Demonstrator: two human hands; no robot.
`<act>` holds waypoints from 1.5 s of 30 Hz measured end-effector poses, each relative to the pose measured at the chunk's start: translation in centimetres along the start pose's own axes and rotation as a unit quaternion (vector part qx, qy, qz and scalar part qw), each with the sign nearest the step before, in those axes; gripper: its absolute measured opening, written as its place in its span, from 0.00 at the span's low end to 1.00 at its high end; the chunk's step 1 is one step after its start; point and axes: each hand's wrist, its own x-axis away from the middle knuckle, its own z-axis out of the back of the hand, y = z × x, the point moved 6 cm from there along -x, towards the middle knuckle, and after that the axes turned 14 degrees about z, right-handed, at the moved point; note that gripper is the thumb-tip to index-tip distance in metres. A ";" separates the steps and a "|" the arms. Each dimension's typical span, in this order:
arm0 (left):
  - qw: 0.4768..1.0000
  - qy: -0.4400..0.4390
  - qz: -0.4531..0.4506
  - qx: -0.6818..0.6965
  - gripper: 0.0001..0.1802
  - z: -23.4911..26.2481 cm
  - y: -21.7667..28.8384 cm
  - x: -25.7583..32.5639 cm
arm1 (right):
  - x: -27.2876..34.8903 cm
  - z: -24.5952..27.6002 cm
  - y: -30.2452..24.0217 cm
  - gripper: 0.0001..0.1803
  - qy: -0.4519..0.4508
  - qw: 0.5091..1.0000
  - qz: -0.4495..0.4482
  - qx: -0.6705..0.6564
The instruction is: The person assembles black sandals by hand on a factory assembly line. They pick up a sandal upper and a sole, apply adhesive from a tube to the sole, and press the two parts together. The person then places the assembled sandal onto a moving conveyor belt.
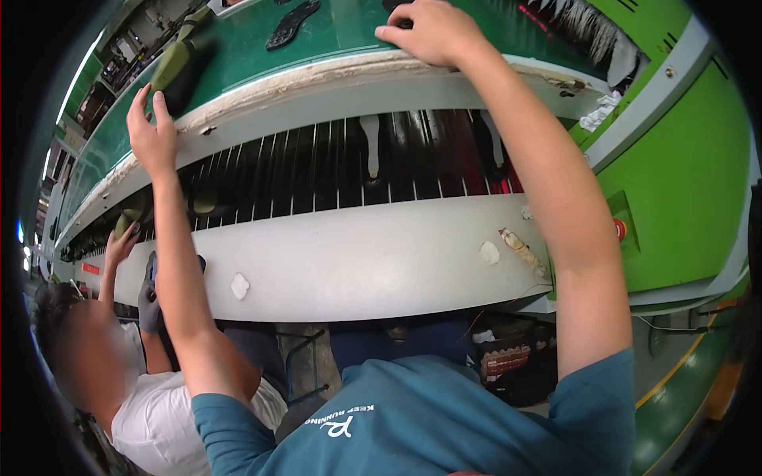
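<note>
My left hand (pixel 152 131) is raised with its fingers spread, at the white front edge of a green conveyor belt (pixel 238 44). It is just below an olive-green shoe (pixel 178 67) lying on the belt and does not hold it. My right hand (pixel 432 32) rests palm-down on the belt further right, its fingers bent over a small dark object (pixel 397 6) that the top edge of the picture cuts off. Whether it grips that object is hidden. A black shoe sole (pixel 292 22) lies on the belt between my hands.
Below the belt runs a dark slatted lower tier (pixel 357 166) with a white panel (pixel 357 262) under it. At the lower left a co-worker in a white shirt (pixel 159 420) lifts a hand (pixel 119 242) to a green item. A green machine housing (pixel 683 182) stands right.
</note>
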 end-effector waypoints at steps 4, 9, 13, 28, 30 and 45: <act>0.979 0.063 -0.064 0.184 0.06 1.9 9.4 12.2 | -0.8 -1.8 1.7 0.18 0.006 1.000 -0.026 -0.014; 0.878 -0.373 -0.035 0.297 0.12 -6.8 19.8 29.8 | -0.7 -0.8 3.2 0.09 0.040 0.999 -0.020 0.003; 0.848 -0.480 -0.069 0.212 0.17 -14.4 24.1 39.1 | -1.3 -1.0 2.8 0.09 0.049 0.998 0.025 0.005; 0.690 -0.693 0.029 0.206 0.48 -31.3 35.5 50.2 | -0.5 -0.7 2.6 0.19 0.047 0.998 -0.030 -0.011; 0.699 -0.668 0.110 0.233 0.49 -30.6 34.1 48.4 | -0.5 -0.2 2.6 0.20 0.046 0.998 -0.035 -0.019; 0.834 -0.531 -0.031 0.146 0.10 1.6 22.1 33.5 | -0.3 0.4 1.5 0.23 0.017 0.998 -0.054 -0.004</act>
